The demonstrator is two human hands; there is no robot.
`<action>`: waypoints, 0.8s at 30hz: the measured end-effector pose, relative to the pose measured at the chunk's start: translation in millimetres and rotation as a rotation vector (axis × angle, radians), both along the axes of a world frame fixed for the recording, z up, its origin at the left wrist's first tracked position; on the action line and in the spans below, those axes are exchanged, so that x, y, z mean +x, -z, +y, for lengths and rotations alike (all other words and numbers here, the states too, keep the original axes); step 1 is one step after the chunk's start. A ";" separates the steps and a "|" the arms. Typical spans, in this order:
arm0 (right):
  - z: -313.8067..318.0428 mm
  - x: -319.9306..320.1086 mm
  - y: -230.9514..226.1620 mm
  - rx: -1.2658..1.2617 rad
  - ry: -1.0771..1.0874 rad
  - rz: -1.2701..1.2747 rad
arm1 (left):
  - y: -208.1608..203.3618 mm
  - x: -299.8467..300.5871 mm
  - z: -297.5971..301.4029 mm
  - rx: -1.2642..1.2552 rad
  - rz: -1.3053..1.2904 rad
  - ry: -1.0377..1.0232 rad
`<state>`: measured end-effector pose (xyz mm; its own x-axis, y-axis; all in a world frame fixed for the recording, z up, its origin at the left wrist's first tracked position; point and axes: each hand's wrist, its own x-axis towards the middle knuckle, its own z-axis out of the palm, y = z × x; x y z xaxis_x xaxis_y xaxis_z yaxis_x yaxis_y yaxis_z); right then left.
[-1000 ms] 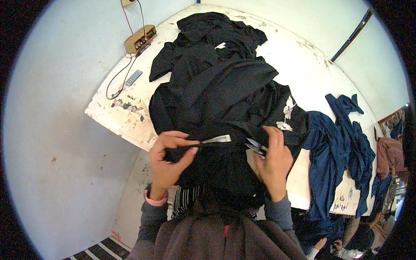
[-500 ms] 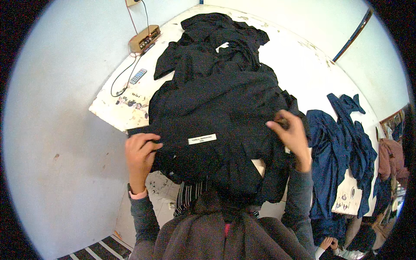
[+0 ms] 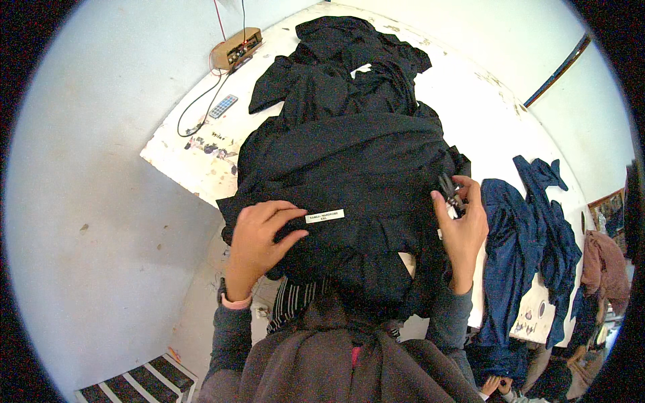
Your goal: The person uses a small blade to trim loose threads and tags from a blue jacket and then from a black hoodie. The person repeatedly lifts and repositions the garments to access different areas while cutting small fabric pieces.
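Note:
A black garment (image 3: 349, 154) lies in front of me, its near part hanging over the table edge toward my body. A small white label (image 3: 325, 216) with dark print is on its near part. My left hand (image 3: 262, 238) rests on the cloth just left of the label, thumb and fingers apart, holding nothing visible. At the garment's right side, my right hand (image 3: 463, 221) has its fingers closed round a small dark tool that looks like thread snips (image 3: 449, 193); part of it is hidden by the fingers.
More black clothes (image 3: 349, 50) lie heaped at the far end of the white table (image 3: 181, 158). Dark blue garments (image 3: 507, 248) lie along the right edge. Far left are a remote control (image 3: 223, 106) and a brown box with cables (image 3: 236, 48). Another person's hands (image 3: 496, 385) show at lower right.
My left hand has moved right across the cloth, up to the label. My right hand has turned, bringing the dark tool into clearer sight. The whole view has shifted slightly.

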<state>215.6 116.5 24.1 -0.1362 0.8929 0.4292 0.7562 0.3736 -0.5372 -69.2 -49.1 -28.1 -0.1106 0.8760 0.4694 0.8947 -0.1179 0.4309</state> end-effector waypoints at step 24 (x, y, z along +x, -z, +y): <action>-29.0 -72.0 49.0 -0.111 -0.495 -0.223 | 40.0 29.8 80.5 -0.225 -0.623 -0.006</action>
<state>143.6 87.6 -24.9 -0.6284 0.7371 0.2486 0.6045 0.6638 -0.4403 -39.3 31.4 -68.1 -0.3074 0.9438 0.1213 0.4702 0.0398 0.8816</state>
